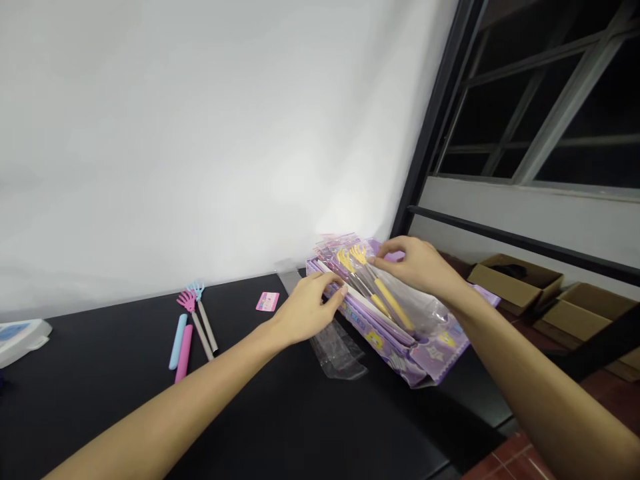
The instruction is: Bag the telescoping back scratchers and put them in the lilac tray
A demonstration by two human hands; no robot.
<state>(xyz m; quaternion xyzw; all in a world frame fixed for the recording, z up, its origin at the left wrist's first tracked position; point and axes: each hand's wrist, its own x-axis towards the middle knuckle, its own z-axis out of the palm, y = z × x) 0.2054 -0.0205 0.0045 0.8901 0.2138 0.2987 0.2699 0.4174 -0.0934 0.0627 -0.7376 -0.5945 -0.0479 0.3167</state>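
A purple display box (430, 353) sits on the black table (250, 413) near its right edge, filled with several bagged back scratchers (373, 280) with yellow handles and claws. My left hand (305, 307) rests on the box's near left rim, fingers curled with the fingertips pinching the white edge. Over the box hovers my right hand (417, 267), its fingers pinched on the clear bags of the scratchers. An empty clear plastic bag (337, 350) lies on the table beside the box.
A pink scratcher (193, 317) and a blue scratcher (205, 313) lie unpacked at the left, with pink and blue tubes (181, 343) beside them. A small pink card (267, 301) lies nearby. A white object (20, 337) is at far left. Cardboard boxes (520, 280) stand on the floor right.
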